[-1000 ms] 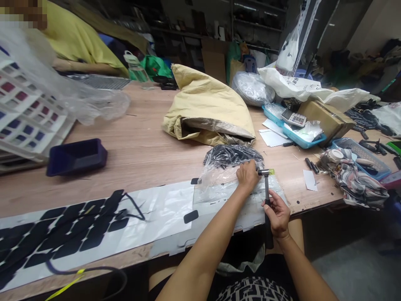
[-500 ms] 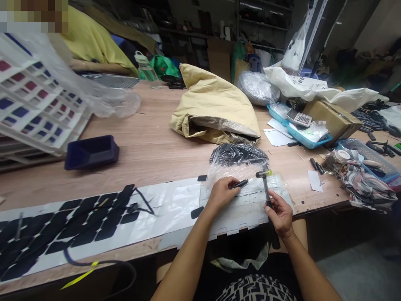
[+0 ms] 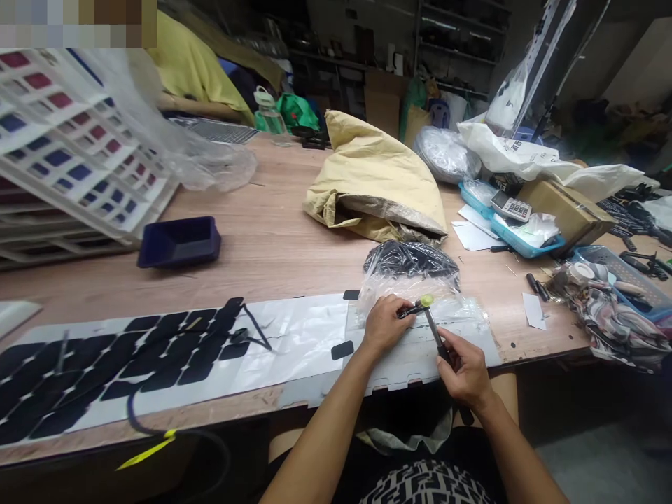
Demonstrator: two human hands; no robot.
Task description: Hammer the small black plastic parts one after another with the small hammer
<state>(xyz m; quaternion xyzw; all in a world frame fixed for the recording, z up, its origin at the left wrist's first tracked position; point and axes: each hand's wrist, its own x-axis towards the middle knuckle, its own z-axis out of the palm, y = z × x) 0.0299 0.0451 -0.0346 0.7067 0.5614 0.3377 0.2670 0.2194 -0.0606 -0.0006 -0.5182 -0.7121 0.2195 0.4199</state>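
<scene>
My left hand [image 3: 387, 322] is closed around a small black cylindrical piece [image 3: 407, 312] over a pale board [image 3: 393, 360] at the table's front edge. In my right hand [image 3: 462, 367] is a small hammer [image 3: 433, 323] with a dark handle and a yellow-green face on one end of its head. The hammer's head is right at the black piece; whether they touch I cannot tell. Just beyond my hands lies a clear plastic bag [image 3: 414, 269] with black contents. Left of the board, a white sheet with black panels [image 3: 157, 350] stretches along the table.
A dark blue tray [image 3: 179, 241] and a white crate [image 3: 78, 140] stand to the left. A yellowish sack [image 3: 378, 175] lies in the middle. At right are blue baskets [image 3: 530, 238], a cardboard box [image 3: 567, 210] and a bundled cloth [image 3: 609, 315]. A person in a yellow top [image 3: 199, 66] sits across.
My right hand has brought the hammer leftward, so its head now meets the black piece in view. My left hand keeps its hold. The whole view has shifted slightly.
</scene>
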